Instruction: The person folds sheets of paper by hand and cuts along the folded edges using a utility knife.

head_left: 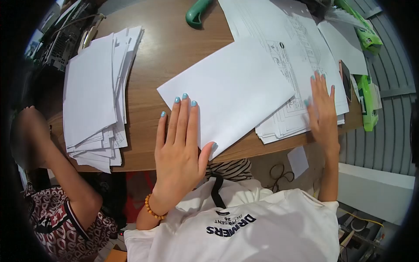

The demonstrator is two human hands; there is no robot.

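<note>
A blank white sheet (231, 87) lies slanted on the wooden table (174, 48), overlapping a stack of printed line drawings (301, 48). My left hand (176, 144), with a beaded bracelet at the wrist, rests flat with fingers spread on the sheet's near left corner at the table's edge. My right hand (323, 109) lies flat, fingers apart, on the right side of the printed stack. Neither hand grips anything.
A thick, untidy pile of white papers (94, 91) sits at the table's left. A green tool (196, 11) lies at the far edge. A phone (345, 78) and green packets (369, 41) are at the right. Another person in patterned clothing (56, 209) sits at the left.
</note>
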